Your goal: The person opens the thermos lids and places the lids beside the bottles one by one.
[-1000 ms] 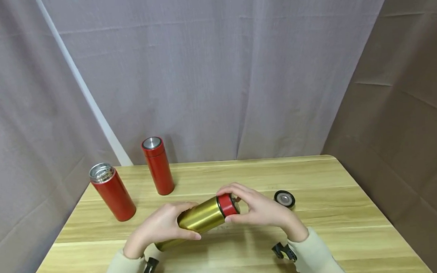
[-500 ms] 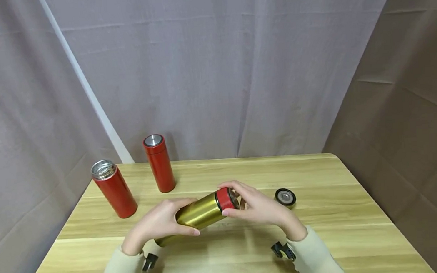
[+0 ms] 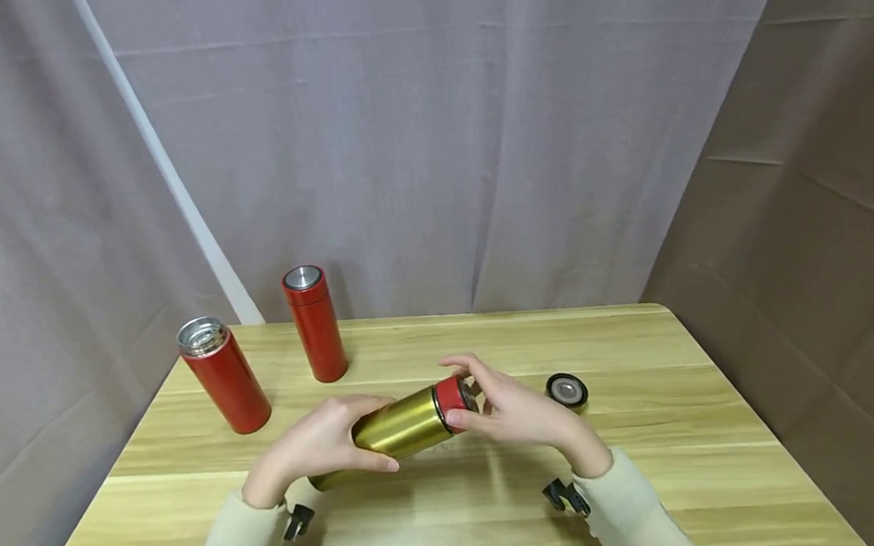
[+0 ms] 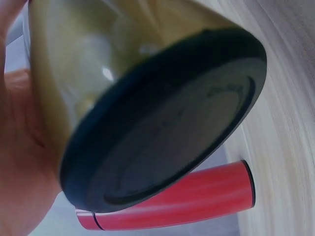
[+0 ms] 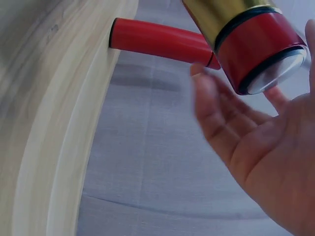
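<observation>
Around the body of a gold thermos my left hand is wrapped, holding it tilted above the table with its lid end raised to the right. Its dark round base fills much of the left wrist view. A red lid with a silver top sits on the gold body. At this lid my right hand has its thumb against or very near the side. The other fingers are spread and lifted away from the lid, slightly blurred in the right wrist view.
A red thermos without a lid stands at the left of the wooden table. Behind it is a red thermos with its lid on. A loose lid lies upside down on the right. Grey curtains hang behind the table.
The fingers of my right hand have loosened from round the red lid and lifted off it. My left hand keeps holding the gold thermos in nearly the same place.
</observation>
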Action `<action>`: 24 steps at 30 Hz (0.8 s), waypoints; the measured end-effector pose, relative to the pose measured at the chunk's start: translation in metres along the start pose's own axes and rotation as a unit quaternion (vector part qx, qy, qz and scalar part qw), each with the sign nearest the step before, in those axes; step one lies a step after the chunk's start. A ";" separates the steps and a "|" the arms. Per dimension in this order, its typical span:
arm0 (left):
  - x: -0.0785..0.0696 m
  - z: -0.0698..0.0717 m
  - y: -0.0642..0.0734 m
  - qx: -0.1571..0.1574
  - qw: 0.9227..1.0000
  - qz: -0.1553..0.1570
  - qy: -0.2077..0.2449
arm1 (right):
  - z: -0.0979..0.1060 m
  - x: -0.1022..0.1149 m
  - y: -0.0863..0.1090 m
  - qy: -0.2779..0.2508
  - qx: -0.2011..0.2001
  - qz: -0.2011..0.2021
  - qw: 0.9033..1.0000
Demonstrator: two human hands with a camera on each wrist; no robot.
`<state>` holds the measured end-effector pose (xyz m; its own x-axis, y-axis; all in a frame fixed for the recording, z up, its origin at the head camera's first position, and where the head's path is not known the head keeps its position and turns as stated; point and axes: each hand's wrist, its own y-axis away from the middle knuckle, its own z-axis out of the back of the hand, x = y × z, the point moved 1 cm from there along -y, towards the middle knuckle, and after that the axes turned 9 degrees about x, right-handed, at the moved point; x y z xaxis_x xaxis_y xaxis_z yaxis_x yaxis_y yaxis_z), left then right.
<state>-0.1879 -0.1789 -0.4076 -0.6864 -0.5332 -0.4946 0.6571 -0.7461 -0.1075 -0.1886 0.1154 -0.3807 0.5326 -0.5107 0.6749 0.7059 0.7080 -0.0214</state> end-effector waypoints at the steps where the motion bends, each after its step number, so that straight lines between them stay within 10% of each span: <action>1: 0.000 0.000 -0.001 0.000 1.000 -0.002 0.000 | 0.000 0.000 0.000 0.004 0.001 -0.003 1.000; 24: 0.000 -0.001 -0.001 0.002 1.000 -0.017 -0.018 | -0.008 -0.003 0.001 0.040 -0.040 0.054 0.997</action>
<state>-0.1885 -0.1777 -0.4088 -0.7192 -0.5211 -0.4595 0.6319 -0.7655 -0.1209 -0.1856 0.1140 -0.3892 0.6407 -0.4737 0.6043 0.6759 0.7213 -0.1512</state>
